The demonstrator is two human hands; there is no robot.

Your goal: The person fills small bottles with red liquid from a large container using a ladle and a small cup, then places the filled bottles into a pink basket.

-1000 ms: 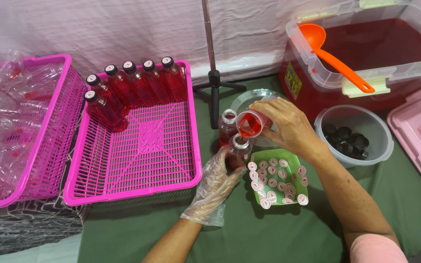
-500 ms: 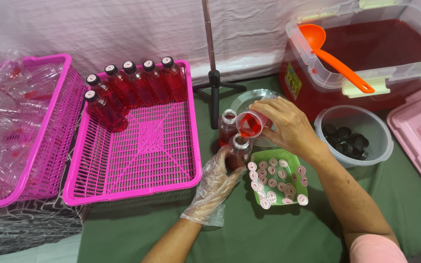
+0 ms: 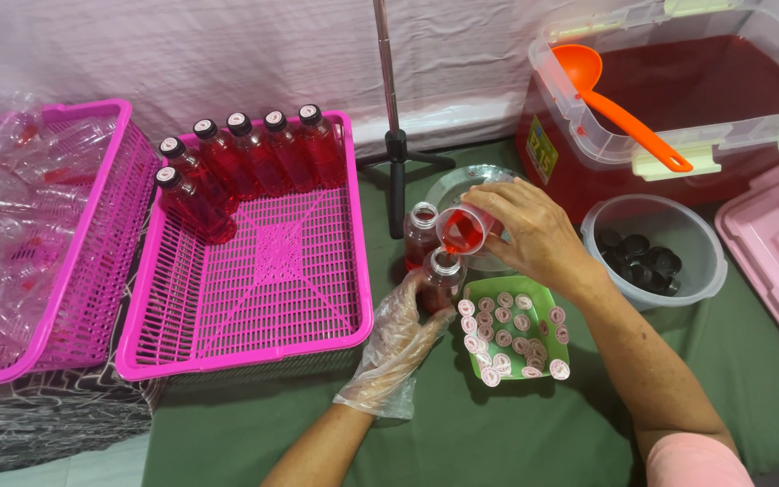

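Six capped bottles (image 3: pixel 245 162) sit in the pink basket (image 3: pixel 245 298) left of your hands. Your gloved left hand (image 3: pixel 398 338) grips the open bottle (image 3: pixel 442 280); right hand (image 3: pixel 529 230) tips the cup (image 3: pixel 462 230) into it. Second bottle (image 3: pixel 421 234) behind, uncapped.

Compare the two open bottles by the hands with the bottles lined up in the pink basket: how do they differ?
The open bottles stand upright on the green cloth with no caps; the basket bottles lie leaning against the pink basket wall with dark caps on. The left hand steadies one open bottle while the right hand tips a small cup over it; the basket bottles go untouched. All hold red liquid.
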